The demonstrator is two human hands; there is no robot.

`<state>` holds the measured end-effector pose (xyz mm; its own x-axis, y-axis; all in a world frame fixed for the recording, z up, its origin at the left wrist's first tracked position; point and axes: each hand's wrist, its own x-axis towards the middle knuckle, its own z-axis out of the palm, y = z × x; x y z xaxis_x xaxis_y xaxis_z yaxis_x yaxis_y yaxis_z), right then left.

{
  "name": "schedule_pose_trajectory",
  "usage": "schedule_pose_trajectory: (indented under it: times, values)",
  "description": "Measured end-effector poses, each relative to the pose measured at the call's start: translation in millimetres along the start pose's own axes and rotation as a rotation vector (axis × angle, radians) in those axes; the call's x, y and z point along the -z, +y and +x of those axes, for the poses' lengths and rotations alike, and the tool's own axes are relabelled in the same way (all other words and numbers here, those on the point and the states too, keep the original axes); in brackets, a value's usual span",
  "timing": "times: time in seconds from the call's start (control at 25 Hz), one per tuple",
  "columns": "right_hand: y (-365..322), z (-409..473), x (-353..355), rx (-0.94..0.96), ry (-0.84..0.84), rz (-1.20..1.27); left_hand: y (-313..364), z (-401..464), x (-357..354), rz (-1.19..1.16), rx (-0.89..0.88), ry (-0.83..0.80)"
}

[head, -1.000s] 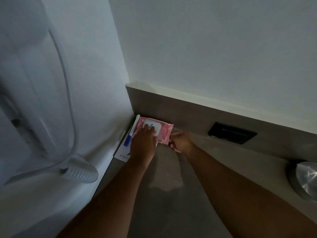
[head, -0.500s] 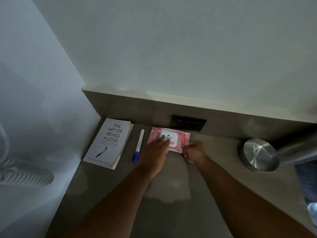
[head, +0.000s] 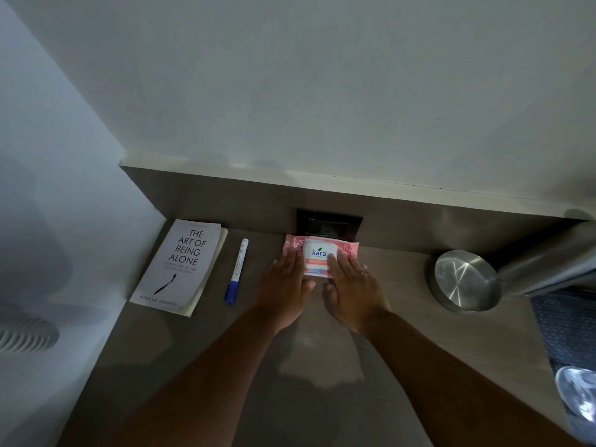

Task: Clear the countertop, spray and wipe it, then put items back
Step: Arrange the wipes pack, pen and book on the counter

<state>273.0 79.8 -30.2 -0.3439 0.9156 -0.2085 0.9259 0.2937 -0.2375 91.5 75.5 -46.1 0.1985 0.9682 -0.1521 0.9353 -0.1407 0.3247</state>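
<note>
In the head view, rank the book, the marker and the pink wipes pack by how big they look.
1. Book, clearly largest.
2. Wipes pack, though both hands partly cover it.
3. Marker, long but thinnest.

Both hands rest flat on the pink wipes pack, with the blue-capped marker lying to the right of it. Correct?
Not quite. The head view shows the blue-capped marker left of the pink wipes pack, between it and the white paperback book. Both hands do rest flat on it.

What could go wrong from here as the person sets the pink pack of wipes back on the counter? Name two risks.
1. The pack of wipes sits right up against the wall socket; pushed further, it might cover it.
2. The pen lies loose close beside the left hand; a sideways sweep could roll it towards the book.
</note>
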Motion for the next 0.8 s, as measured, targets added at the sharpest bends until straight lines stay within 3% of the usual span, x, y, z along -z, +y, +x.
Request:
schedule_pose_trajectory:
  times: [0.28, 0.36, 0.44, 0.48, 0.6, 0.8]
  values:
    - [-2.2, 5.7, 3.0, -0.026, -0.056, -0.088, 3.4, -1.0, 13.6, -0.021, 0.016, -0.064]
    - [-14.4, 5.5, 19.0, -0.012, 0.037, -0.002, -6.8, -15.0, 30.8, -0.028, 0.050, 0.135]
    - [-40.0, 19.4, 31.9, 0.067, 0.098, 0.144, -27.8, -37.1, 44.0, 0.039, 0.224, 0.369]
    - [-58.2, 32.8, 35.6, 0.141, 0.076, 0.170, -39.3, -47.0, 48.1, 0.079, 0.345, 0.398]
    - [-112.3, 83.1, 32.7, 0.393, -0.053, -0.026, -60.7, -59.0, 49.1, 0.072, 0.588, 0.187]
    - [-146.9, 141.7, 28.3, 0.623, -0.141, -0.457, -73.5, -49.7, 49.1, -0.027, 0.613, 0.170]
